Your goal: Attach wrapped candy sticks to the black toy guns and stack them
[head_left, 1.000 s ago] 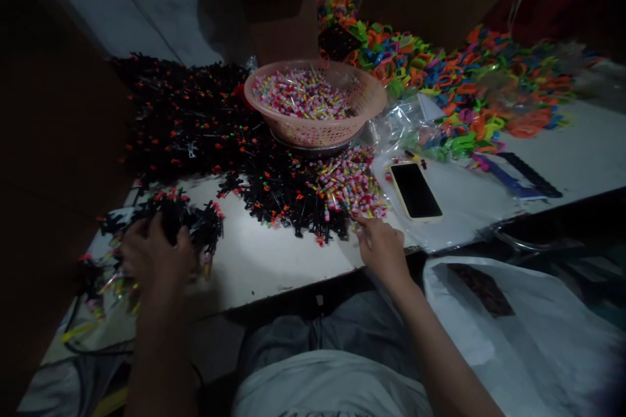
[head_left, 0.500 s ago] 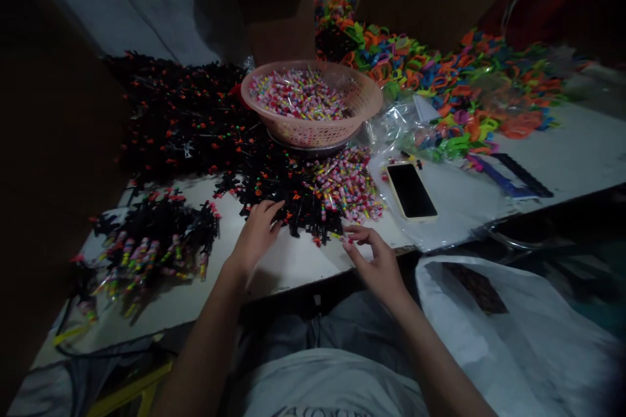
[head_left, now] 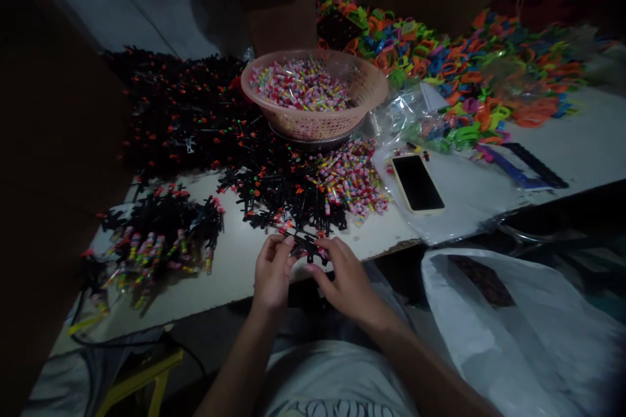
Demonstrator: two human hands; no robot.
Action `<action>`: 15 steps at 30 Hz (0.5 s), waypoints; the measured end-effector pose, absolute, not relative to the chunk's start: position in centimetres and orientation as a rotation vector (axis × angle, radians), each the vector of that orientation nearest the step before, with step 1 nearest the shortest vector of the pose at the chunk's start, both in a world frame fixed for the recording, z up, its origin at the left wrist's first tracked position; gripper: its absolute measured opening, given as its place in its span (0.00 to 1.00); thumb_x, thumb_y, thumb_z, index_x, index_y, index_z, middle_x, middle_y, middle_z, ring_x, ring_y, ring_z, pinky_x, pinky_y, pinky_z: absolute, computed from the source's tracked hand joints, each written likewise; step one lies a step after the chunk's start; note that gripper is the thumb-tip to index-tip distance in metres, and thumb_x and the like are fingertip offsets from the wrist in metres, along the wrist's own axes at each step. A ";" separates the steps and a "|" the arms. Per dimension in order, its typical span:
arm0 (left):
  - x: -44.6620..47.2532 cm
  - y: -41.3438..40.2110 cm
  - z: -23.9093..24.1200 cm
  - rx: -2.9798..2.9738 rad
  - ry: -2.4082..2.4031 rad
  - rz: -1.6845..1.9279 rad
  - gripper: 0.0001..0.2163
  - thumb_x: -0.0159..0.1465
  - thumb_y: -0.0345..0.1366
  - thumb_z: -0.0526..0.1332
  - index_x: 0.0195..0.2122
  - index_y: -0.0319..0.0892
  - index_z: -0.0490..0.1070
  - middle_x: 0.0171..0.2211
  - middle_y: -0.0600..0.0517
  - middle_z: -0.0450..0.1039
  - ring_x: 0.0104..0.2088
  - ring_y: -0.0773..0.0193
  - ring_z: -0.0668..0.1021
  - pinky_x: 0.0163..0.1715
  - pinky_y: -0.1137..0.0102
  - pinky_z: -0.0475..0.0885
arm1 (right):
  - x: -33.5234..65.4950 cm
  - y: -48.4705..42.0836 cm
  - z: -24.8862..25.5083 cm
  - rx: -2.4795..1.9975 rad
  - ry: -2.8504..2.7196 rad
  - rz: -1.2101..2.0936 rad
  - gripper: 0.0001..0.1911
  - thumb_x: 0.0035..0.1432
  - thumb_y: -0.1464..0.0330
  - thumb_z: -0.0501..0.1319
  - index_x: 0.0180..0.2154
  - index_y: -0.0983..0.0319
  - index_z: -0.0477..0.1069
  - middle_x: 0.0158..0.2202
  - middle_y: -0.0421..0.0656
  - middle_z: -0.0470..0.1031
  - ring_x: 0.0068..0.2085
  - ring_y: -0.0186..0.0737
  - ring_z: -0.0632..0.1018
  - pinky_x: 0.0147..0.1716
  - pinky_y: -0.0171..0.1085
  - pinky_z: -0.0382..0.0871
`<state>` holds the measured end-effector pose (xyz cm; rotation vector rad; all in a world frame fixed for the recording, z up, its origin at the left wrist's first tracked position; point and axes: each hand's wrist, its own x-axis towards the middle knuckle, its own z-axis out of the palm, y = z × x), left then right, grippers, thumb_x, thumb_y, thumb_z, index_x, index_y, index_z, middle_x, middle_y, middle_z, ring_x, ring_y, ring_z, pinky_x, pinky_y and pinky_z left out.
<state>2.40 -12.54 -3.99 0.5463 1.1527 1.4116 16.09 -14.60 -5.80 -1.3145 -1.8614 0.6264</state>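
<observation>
Above the table's front edge, a black plastic toy gun (head_left: 307, 247) is held between my two hands. My left hand (head_left: 272, 273) pinches its left end between thumb and fingers. My right hand (head_left: 348, 281) is closed at the gun's right end, with a small pinkish candy tube, partly hidden, at its fingertips. Just beyond lies a loose heap of black toy guns (head_left: 274, 182) with orange tips. Touching that heap on the right is a pile of small colourful candy tubes (head_left: 355, 176).
A pink basket (head_left: 323, 122) full of candy tubes stands behind. Guns joined with tubes (head_left: 161, 228) lie left. A phone (head_left: 418, 184) rests on clear plastic at right, near a colourful plastic heap (head_left: 440, 65). A white sack (head_left: 503, 319) hangs below the table's right edge.
My left hand has come away from the black heap with a toy gun, moving right and toward me. My right hand has moved left, and both hands now meet at the gun.
</observation>
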 end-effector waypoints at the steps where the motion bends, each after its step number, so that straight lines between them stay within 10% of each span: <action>1: 2.5 -12.6 -4.1 0.489 1.120 1.386 0.13 0.47 0.37 0.71 0.28 0.39 0.68 0.27 0.56 0.70 0.30 0.69 0.74 0.32 0.72 0.73 | 16.2 -14.6 -5.8 -1.351 -1.940 0.549 0.16 0.60 0.65 0.56 0.48 0.64 0.65 0.41 0.50 0.72 0.42 0.49 0.72 0.41 0.46 0.68; 10: 2.5 -13.5 -5.3 0.637 0.958 1.100 0.28 0.41 0.38 0.75 0.45 0.44 0.72 0.46 0.48 0.73 0.46 0.60 0.75 0.46 0.67 0.70 | 17.0 -14.9 -6.0 -1.237 -1.711 0.823 0.11 0.55 0.75 0.56 0.41 0.60 0.68 0.38 0.43 0.75 0.40 0.40 0.75 0.40 0.38 0.69; 15: 2.4 -13.8 -4.5 0.558 1.095 1.066 0.21 0.44 0.36 0.73 0.40 0.39 0.74 0.34 0.49 0.77 0.35 0.62 0.78 0.37 0.68 0.75 | 17.2 -14.8 -5.5 -1.165 -1.716 0.871 0.18 0.59 0.71 0.56 0.52 0.59 0.64 0.45 0.46 0.71 0.47 0.41 0.72 0.48 0.41 0.67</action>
